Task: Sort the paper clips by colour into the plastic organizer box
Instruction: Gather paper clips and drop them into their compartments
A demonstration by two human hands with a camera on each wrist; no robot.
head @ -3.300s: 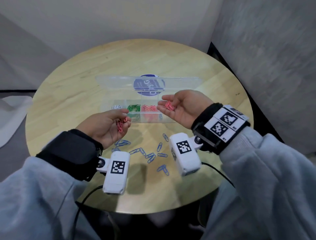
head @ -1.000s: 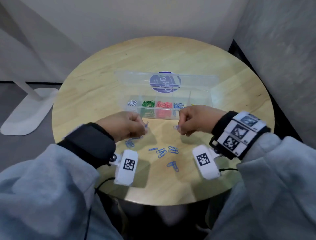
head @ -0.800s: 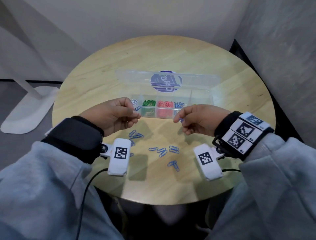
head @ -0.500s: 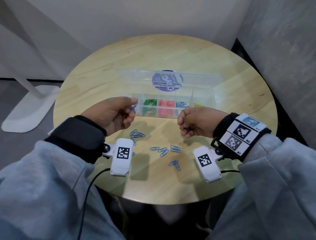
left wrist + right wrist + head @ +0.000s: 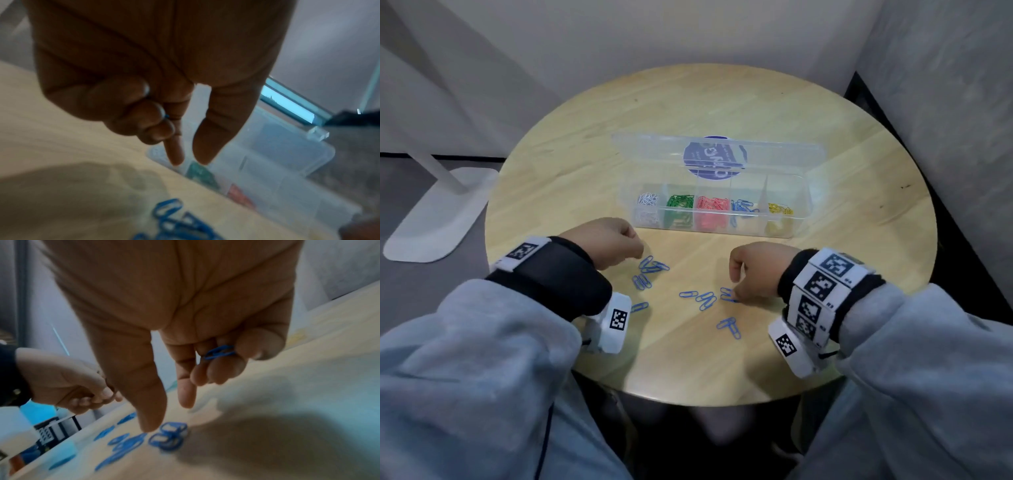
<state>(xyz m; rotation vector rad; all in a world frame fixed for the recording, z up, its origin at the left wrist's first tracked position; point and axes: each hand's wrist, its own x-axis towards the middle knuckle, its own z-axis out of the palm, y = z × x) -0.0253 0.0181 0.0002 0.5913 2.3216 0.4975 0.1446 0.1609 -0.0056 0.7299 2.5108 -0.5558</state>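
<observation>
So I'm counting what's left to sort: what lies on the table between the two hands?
In the head view, loose blue paper clips lie on the bare wooden table between the left hand and right hand; no other colours.

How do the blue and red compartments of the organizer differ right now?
The red compartment holds a dense heap of clips; the blue compartment holds only a few, its floor mostly bare. Red sits in the middle of the organizer box, blue one slot to its right. Each holds a single colour.
</observation>
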